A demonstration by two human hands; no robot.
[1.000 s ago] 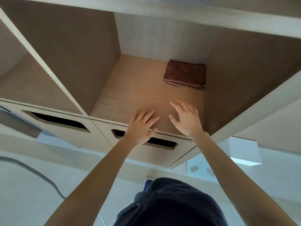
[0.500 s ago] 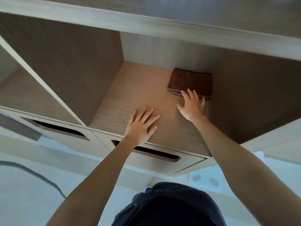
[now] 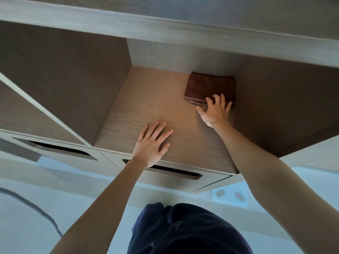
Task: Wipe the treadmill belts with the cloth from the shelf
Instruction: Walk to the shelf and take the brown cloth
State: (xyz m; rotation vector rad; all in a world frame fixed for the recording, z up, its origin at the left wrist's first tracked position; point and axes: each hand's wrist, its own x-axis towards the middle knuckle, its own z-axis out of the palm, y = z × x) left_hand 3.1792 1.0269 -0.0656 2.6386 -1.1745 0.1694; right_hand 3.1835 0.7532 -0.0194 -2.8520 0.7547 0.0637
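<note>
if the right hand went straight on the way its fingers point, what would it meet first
The brown cloth. The fingertips of the right hand overlap its near edge, though it is unclear whether they press on it. Past the cloth, the next thing in line looks like the shelf's back wall.

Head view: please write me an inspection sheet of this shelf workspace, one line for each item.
Surface: wooden shelf board inside an open compartment.
Job's things: folded brown cloth lies at the back right of the board; no treadmill in view.
Clutter: nothing seen.
Grippers: left hand lies flat on the board near its front edge; right hand is spread, fingertips on the cloth's front edge, not yet gripping it.
Cables: one dark cable on the floor at the left.
Surroundings: drawer front with a slot handle below the board; white panel with two oval marks on the floor.
</note>
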